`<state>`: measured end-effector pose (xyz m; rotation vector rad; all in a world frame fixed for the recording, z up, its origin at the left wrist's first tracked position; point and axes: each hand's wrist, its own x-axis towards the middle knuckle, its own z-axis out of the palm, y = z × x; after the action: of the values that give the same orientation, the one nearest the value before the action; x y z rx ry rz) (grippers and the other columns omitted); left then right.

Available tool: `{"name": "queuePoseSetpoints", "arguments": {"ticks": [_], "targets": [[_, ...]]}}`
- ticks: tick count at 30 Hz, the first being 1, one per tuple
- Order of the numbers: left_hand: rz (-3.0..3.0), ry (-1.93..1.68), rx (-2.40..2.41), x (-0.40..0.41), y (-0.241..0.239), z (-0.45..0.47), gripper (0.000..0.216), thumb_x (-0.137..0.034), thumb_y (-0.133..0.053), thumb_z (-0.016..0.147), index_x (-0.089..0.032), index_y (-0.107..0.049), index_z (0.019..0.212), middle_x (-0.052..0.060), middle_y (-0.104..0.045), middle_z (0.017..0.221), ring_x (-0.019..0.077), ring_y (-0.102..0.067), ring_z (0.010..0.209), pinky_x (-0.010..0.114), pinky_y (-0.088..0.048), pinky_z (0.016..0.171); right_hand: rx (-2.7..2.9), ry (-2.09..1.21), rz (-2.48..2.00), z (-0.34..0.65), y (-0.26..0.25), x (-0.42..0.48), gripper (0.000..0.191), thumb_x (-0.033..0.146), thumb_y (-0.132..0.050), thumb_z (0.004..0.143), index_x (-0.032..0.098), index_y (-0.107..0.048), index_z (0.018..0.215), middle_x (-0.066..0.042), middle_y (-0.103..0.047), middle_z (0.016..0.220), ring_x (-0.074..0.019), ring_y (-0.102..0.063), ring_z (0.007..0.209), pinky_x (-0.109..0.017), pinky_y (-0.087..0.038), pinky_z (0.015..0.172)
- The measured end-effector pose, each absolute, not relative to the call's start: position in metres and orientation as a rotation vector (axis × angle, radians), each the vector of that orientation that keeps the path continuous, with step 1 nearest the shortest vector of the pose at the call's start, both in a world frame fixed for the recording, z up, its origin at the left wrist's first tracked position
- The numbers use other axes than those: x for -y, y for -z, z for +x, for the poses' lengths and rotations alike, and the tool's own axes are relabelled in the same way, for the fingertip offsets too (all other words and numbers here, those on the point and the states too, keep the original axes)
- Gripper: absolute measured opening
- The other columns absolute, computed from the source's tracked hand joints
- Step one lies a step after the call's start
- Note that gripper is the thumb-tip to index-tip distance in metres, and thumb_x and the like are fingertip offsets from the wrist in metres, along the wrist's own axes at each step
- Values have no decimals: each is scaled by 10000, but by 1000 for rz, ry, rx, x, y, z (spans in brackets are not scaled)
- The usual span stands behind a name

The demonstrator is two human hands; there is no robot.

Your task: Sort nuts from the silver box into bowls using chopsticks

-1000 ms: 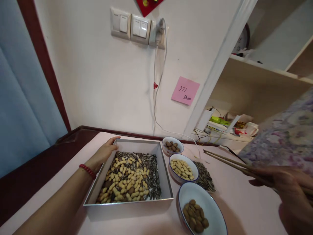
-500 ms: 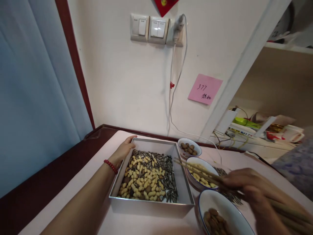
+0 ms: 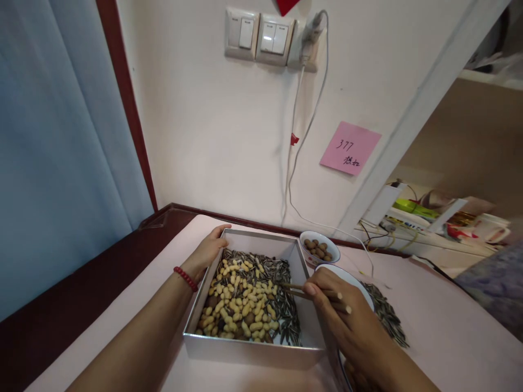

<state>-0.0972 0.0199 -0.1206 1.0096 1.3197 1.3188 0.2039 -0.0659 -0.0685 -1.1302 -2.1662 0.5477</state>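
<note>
My left hand (image 3: 207, 251) grips the far left side of a silver-rimmed box (image 3: 253, 348), thumb near the rim. Peanuts in the shell (image 3: 243, 296), striped sunflower seeds (image 3: 289, 318) and a few round brown nuts lie mixed inside. Wooden chopsticks (image 3: 296, 291) are closed in my right hand (image 3: 345, 313), which hovers over the box's right wall. Their tips reach down among the seeds and peanuts; whether anything is between them, I cannot tell. Behind that hand, a blue-rimmed bowl (image 3: 345, 273) is partly covered.
A small bowl of round brown nuts (image 3: 317, 250) stands by the wall. A heap of sunflower seeds (image 3: 388, 318) lies on the pink tabletop (image 3: 441, 310) at right. My right arm mostly hides a nearer bowl (image 3: 344, 370). A white cable (image 3: 318, 222) trails down behind.
My right hand and the chopsticks have moved left, from over the bowls into the box. My left hand keeps its hold on the box.
</note>
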Motion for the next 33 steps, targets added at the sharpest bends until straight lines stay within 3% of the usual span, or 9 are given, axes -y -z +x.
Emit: {"name": "queuePoseSetpoints", "arguments": {"ticks": [14,23,33], "targets": [[1023,-1329,-1339,-20,120,-97,619,-136,-562,636,-173,-562,1253,38,-692,1027,166,-627,706,267,-491,636,2101,-432,-1052,219,68,78,359,352,-418,1017,221,-453,685,16,-483,662,-133,-504,611,-270,-390,602],[1053,-1335,-1359,-20,122,-98,609,-149,-559,638,-184,-586,1246,37,-704,1010,190,-652,770,275,-500,676,2086,-478,-1003,234,55,92,312,320,-416,1021,225,-556,760,4,-563,716,-132,-553,664,-254,-427,603],[1015,-1326,-1353,-17,114,-94,586,-148,-578,649,-183,-576,1234,33,-701,1032,159,-634,708,257,-496,631,2140,-563,-1069,217,63,78,329,373,-416,1022,222,-522,750,10,-525,723,-138,-526,674,-274,-389,630]]}}
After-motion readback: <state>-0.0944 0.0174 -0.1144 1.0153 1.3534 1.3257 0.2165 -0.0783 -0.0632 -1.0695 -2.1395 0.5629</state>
